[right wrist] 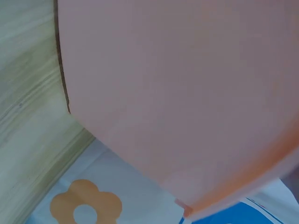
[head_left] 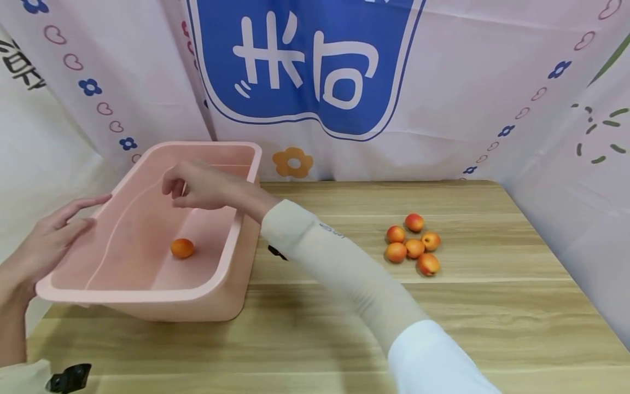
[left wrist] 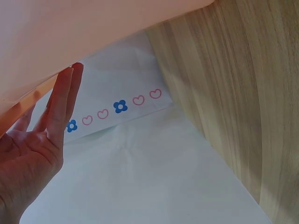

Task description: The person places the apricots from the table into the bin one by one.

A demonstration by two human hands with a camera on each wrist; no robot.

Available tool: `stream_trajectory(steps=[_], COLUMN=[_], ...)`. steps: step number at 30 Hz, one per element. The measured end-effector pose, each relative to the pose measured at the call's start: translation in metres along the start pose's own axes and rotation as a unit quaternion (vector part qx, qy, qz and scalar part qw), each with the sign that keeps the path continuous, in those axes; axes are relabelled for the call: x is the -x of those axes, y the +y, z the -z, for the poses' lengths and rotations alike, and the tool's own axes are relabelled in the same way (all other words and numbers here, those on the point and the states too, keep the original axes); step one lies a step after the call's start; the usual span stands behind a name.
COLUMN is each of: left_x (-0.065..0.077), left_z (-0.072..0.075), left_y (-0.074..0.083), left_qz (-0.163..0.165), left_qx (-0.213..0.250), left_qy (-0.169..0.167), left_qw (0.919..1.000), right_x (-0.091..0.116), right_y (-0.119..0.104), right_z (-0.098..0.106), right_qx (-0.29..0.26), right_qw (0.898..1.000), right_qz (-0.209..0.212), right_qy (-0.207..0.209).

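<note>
A pink plastic tub (head_left: 143, 296) stands at the left of the table. My left hand (head_left: 51, 241) grips its left rim, and in the left wrist view the long fingers (left wrist: 60, 100) lie almost straight against the outside of the tub. My right hand (head_left: 197, 185) hangs over the tub's opening with loosely bent fingers, and nothing shows between thumb and fingers. On the tub's floor, below that hand, lies one orange apricot (head_left: 182, 248). Several red-orange apricots (head_left: 415, 248) sit in a loose cluster at the table's right. The tub's wall (right wrist: 163, 93) fills most of the right wrist view, hiding the right hand.
A wood-grain table (head_left: 467, 317) carries the tub and fruit. Behind it hangs a white printed cloth (head_left: 467, 109) with a blue emblem, and white cloth also borders both sides. My right forearm crosses the tub's right rim.
</note>
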State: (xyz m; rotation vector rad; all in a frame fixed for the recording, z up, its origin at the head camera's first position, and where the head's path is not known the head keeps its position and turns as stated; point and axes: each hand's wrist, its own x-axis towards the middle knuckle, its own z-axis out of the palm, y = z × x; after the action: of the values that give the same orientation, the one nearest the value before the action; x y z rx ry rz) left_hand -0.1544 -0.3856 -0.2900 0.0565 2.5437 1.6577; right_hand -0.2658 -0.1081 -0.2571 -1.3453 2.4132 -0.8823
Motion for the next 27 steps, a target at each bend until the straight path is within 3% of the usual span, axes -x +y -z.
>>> stream_trajectory(steps=[4, 12, 20, 27], left_x=[0.000, -0.001, 0.000, 0.001], left_z=[0.000, 0.002, 0.001, -0.002], left_y=[-0.001, -0.002, -0.004, 0.001], left_qz=[-0.006, -0.014, -0.005, 0.006], left_qx=[-0.005, -0.018, -0.033, -0.030], left_qy=[0.004, 0.006, 0.005, 0.010], left_qw=[1.0000, 0.9997, 0.9994, 0.9995], right_x=[0.019, 0.062, 0.104, 0.145], right_y=[0.000, 0.012, 0.030, 0.063], right_z=[0.008, 0.016, 0.014, 0.028], right_qx=[0.021, 0.060, 0.031, 0.009], right_qw=[0.999, 0.994, 0.986, 0.968], right_qz=[0.038, 0.058, 0.081, 0.099], right_qy=[0.022, 0.074, 0.141, 0.230])
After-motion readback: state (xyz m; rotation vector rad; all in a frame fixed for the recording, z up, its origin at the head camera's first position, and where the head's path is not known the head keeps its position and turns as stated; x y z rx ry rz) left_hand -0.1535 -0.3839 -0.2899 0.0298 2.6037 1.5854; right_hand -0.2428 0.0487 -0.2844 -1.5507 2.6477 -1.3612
